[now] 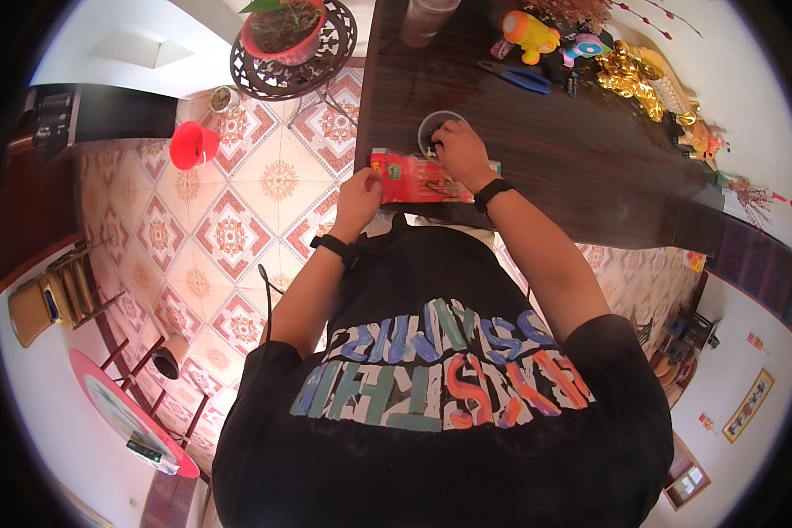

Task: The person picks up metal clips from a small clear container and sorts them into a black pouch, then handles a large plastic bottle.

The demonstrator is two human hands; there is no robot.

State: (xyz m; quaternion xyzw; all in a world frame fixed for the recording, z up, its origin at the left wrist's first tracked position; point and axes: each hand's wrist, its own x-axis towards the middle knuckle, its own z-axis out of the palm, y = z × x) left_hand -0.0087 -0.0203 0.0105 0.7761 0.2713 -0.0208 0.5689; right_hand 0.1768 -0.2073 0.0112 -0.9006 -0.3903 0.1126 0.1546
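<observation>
A red plastic packet (429, 181) with a clear section lies flat along the near edge of the dark wooden table (567, 178). Long thin items show through its clear part. My left hand (362, 198) pinches the packet's left end. Just beyond the packet stands a round translucent plastic bowl (429, 122). The fingers of my right hand (461, 152) reach into this bowl, with the forearm crossing over the packet's right end. Dark and pale bits show inside, but my fingertips and anything between them are hidden. Each wrist wears a black band.
Blue-handled pliers (518, 76), a yellow toy (531, 36) and a lidded plastic cup (428, 20) are farther back on the table. Gold ornaments (633, 79) line the wall side. A potted plant (284, 33) stands on a metal stand; a red bucket (193, 145) sits on the tiled floor.
</observation>
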